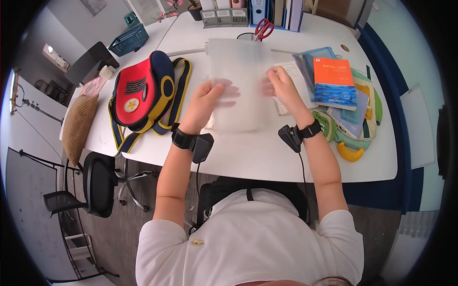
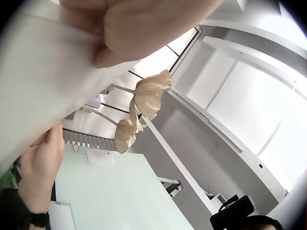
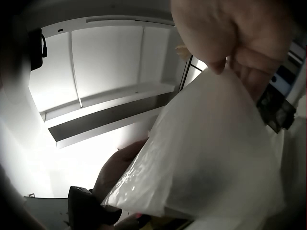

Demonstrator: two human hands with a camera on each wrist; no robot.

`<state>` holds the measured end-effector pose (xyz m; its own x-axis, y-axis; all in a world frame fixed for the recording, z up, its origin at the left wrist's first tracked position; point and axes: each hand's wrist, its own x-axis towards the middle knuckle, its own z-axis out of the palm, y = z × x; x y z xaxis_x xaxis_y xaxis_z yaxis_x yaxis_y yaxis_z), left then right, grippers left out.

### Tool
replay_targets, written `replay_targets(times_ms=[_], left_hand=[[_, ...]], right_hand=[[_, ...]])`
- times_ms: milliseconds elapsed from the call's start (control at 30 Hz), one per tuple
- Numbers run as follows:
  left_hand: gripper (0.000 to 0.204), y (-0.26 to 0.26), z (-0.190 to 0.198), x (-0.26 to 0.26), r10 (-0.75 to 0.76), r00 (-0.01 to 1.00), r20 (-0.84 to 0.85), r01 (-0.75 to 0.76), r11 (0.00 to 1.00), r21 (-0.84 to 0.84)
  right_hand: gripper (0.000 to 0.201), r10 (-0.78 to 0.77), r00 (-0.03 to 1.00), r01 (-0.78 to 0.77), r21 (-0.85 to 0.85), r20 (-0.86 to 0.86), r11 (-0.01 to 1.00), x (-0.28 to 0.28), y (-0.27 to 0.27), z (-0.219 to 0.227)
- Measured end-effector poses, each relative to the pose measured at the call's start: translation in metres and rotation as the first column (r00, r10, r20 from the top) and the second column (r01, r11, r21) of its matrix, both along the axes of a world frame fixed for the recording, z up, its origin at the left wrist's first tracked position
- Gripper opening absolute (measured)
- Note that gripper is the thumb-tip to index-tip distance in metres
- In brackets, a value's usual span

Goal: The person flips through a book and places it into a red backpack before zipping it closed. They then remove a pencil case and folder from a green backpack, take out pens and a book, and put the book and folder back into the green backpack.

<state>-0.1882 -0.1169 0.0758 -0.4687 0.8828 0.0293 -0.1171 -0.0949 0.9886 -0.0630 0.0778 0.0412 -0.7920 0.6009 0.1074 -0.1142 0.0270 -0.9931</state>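
Observation:
A frosted, see-through plastic sheet [image 1: 241, 107] is held up in front of me over the white table [image 1: 238, 155]. My left hand [image 1: 204, 104] grips its left side, thumb on the near face and fingers showing through from behind. At its right edge my right hand [image 1: 284, 88] pinches the plastic, fingers partly behind it. The right wrist view shows the sheet [image 3: 211, 143] hanging loose and creased below that pinch. In the left wrist view the left hand [image 2: 148, 28] is close up on the pale sheet [image 2: 38, 91].
A red and navy backpack [image 1: 138, 93] lies to the left. On the right are an orange and blue book [image 1: 335, 83], folders, a printed page [image 1: 295, 81] and a green bag [image 1: 367, 136]. Red-handled scissors [image 1: 264, 29] stand behind the sheet, with binders [image 1: 258, 14] and a teal basket [image 1: 129, 40] farther back.

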Motion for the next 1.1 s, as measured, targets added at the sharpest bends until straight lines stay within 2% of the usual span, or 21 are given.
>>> replay_targets(times_ms=[67,167,233,267,333,367,400,433,467,533,600,667,700,733,767,800,867,967,1067,1100], left_hand=[[0.028,-0.002,-0.004,-0.006,0.065,0.998,-0.021,-0.066,0.997,-0.044],[0.021,-0.004,-0.012,-0.016,0.190,0.979,-0.072,-0.195,0.979,-0.060],[0.020,-0.005,-0.017,-0.023,0.301,0.946,-0.119,-0.306,0.951,-0.031],[0.023,-0.007,-0.016,-0.028,0.370,0.900,-0.232,-0.386,0.922,-0.027],[0.030,-0.012,-0.011,-0.043,0.479,0.757,-0.445,-0.531,0.847,0.009],[0.032,-0.014,-0.009,-0.052,0.540,0.619,-0.570,-0.592,0.798,0.112],[0.034,-0.015,-0.008,-0.058,0.587,0.457,-0.668,-0.628,0.745,0.225],[0.034,-0.017,0.001,-0.055,0.552,0.223,-0.804,-0.655,0.695,0.296],[0.034,-0.015,0.005,-0.052,0.492,0.051,-0.869,-0.658,0.671,0.342],[0.035,-0.007,0.010,-0.044,0.323,-0.297,-0.899,-0.638,0.634,0.438],[0.032,0.005,0.009,-0.029,0.160,-0.287,-0.944,-0.659,0.683,0.316],[0.026,0.025,-0.017,-0.017,0.040,-0.218,-0.975,-0.571,0.805,0.161],[0.021,0.030,-0.024,-0.015,0.055,0.080,-0.995,-0.512,0.859,0.006],[0.018,0.035,-0.030,-0.014,0.038,0.371,-0.928,-0.405,0.906,-0.125],[0.017,0.037,-0.035,-0.015,-0.009,0.626,-0.780,-0.261,0.940,-0.220],[0.019,0.038,-0.034,-0.015,0.030,0.706,-0.708,-0.238,0.951,-0.197],[0.029,0.034,-0.032,-0.017,0.096,0.841,-0.533,-0.202,0.968,-0.146],[0.034,0.024,-0.013,-0.021,0.186,0.945,-0.269,-0.213,0.975,-0.071],[0.033,0.010,-0.008,-0.039,0.277,0.945,-0.174,-0.284,0.959,-0.016],[0.038,0.005,-0.011,-0.048,0.277,0.942,-0.191,-0.287,0.957,-0.026]], right_hand=[[0.022,-0.026,0.998,0.021,0.089,0.063,0.996,-0.002,0.015,-0.019],[0.021,-0.048,0.998,0.033,0.273,0.047,0.961,0.008,0.031,-0.038],[0.028,-0.192,0.976,0.110,0.537,0.100,0.836,0.019,0.039,-0.042],[0.032,-0.267,0.957,0.132,0.655,0.110,0.744,0.024,0.041,-0.044],[0.049,-0.306,0.935,0.068,0.757,0.178,0.650,0.030,0.044,-0.052],[0.057,-0.329,0.921,0.032,0.800,0.210,0.599,0.033,0.045,-0.056],[0.066,-0.364,0.860,-0.089,0.807,0.358,0.584,0.036,0.037,-0.053],[0.074,-0.399,0.773,-0.208,0.792,0.492,0.573,0.036,0.025,-0.044],[0.083,-0.433,0.665,-0.323,0.757,0.608,0.568,0.036,0.019,-0.040],[0.091,-0.443,0.641,-0.357,0.754,0.627,0.552,0.035,0.020,-0.048],[0.092,-0.402,0.606,-0.427,0.707,0.686,0.564,0.034,0.021,-0.049],[0.086,-0.315,0.550,-0.521,0.612,0.774,0.595,0.036,0.027,-0.043],[0.081,-0.360,0.543,-0.497,0.636,0.759,0.590,0.036,0.024,-0.042],[0.076,-0.404,0.535,-0.473,0.660,0.742,0.584,0.034,0.017,-0.041],[0.071,-0.446,0.526,-0.450,0.682,0.724,0.576,0.034,0.011,-0.040],[0.065,-0.466,0.556,-0.410,0.715,0.688,0.567,0.034,0.007,-0.039],[0.055,-0.501,0.610,-0.326,0.771,0.613,0.546,0.037,0.001,-0.033],[0.036,-0.522,0.703,-0.184,0.832,0.483,0.523,0.041,0.012,-0.030],[0.016,-0.558,0.801,-0.033,0.947,0.216,0.320,0.052,0.020,-0.025],[0.012,-0.560,0.814,0.021,0.957,0.152,0.290,0.054,0.022,-0.022]])
